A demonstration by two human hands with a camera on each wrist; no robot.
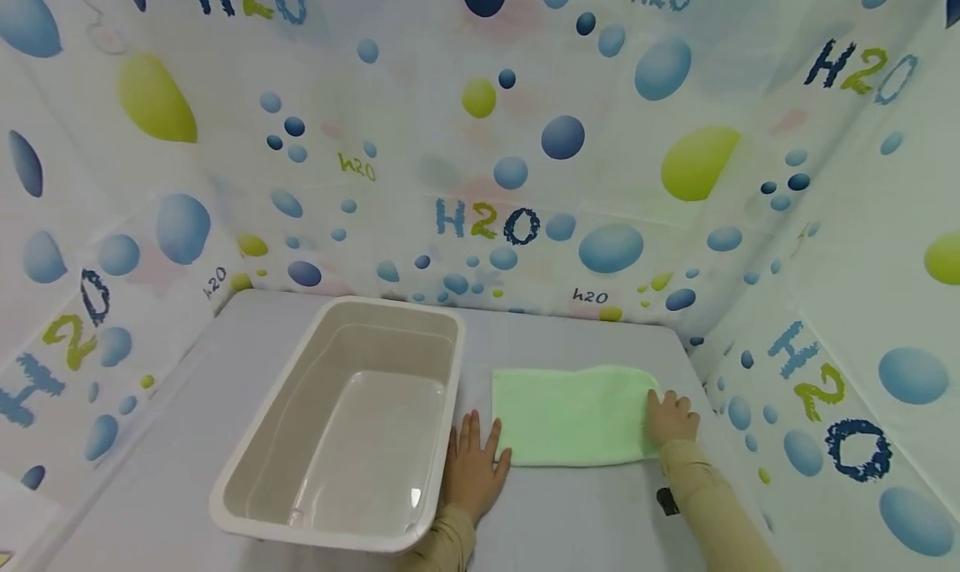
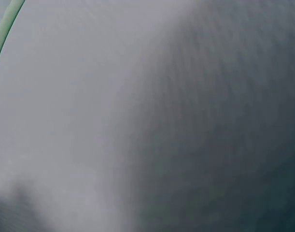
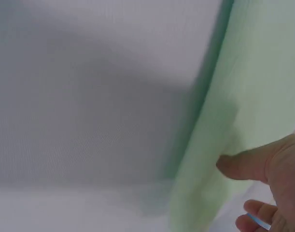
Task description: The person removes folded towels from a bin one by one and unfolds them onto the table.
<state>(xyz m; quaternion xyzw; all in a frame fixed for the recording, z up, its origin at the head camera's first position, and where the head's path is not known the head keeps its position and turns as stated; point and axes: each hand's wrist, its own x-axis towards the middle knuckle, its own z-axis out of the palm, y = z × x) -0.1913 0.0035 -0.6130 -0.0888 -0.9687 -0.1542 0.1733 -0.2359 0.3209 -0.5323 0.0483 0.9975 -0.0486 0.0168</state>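
Observation:
A light green cloth (image 1: 577, 418), folded into a rectangle, lies flat on the table. My left hand (image 1: 474, 472) rests palm down with straight, spread fingers between the basin and the cloth; its thumb is right at the cloth's left edge. At the opposite end is my right hand (image 1: 672, 420), its fingers loosely bent beside the right edge. In the right wrist view, the thumb (image 3: 244, 164) lies on the cloth (image 3: 210, 130) while other fingertips (image 3: 256, 210) show beyond its border. The left wrist view is mostly a blurred dark shape, with a green strip of cloth (image 2: 6, 26) in a corner.
A cream plastic basin (image 1: 337, 301) with nothing in it stands at the left of the white table (image 1: 570, 338). A small black item (image 1: 667, 501) lies near the right forearm. Sheets printed with coloured drops (image 1: 510, 172) wall in the back and both sides.

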